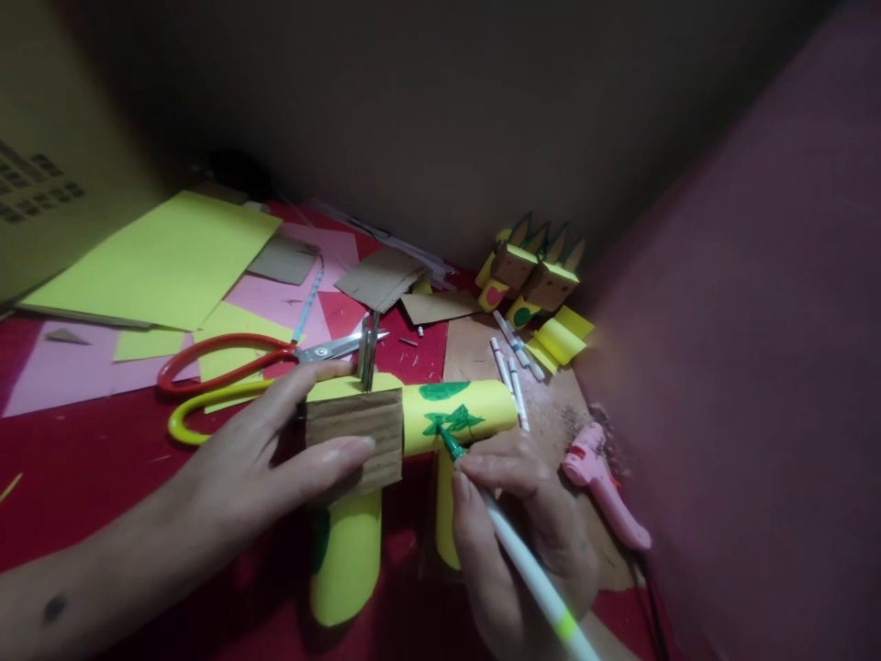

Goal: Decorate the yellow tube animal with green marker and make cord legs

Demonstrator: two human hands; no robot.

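Observation:
My left hand (pixel 303 441) grips the brown cardboard block (pixel 354 418) of a paper figure, thumb on its front and fingers over the top. Yellow paper tubes (pixel 348 560) join the block, one pointing right and others hanging down. On the tube pointing right (pixel 492 404) are green drawn shapes. My right hand (pixel 523 523) holds a white marker (pixel 527 555), its green tip touching a green star-like shape. Cardboard spikes (pixel 368 353) rise from the block's top. Scissors with red and yellow handles (pixel 227 358) lie behind my left hand.
Yellow sheets (pixel 158 262) and cardboard scraps (pixel 378 275) lie at the back left. Two small block-headed figures (pixel 529 271) stand at the back right. Several white markers (pixel 509 376) and a pink glue gun (pixel 606 487) lie on the right.

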